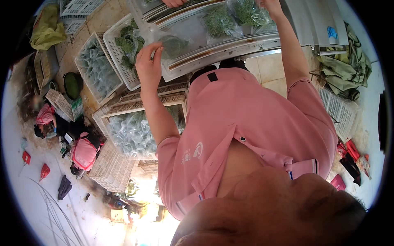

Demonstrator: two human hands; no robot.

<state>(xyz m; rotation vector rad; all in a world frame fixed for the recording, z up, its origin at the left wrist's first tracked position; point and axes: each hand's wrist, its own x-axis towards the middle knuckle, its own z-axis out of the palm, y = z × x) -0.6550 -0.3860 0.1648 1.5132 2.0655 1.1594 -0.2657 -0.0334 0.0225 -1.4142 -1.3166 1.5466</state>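
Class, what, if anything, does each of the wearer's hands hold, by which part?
Left hand: open, nothing visibly held. Right hand: beside a bag of greens; the picture's edge crops the hand, so a hold cannot be told.

Bagged vegetables [219, 22] on table [221, 56], before worker [254, 106]. Left of table: vegetable crate [115, 57], then bag crate [87, 81]. Another bag-filled crate [147, 104] at worker's left side. Right: cloth [344, 69] next to open-mesh crate [338, 112].
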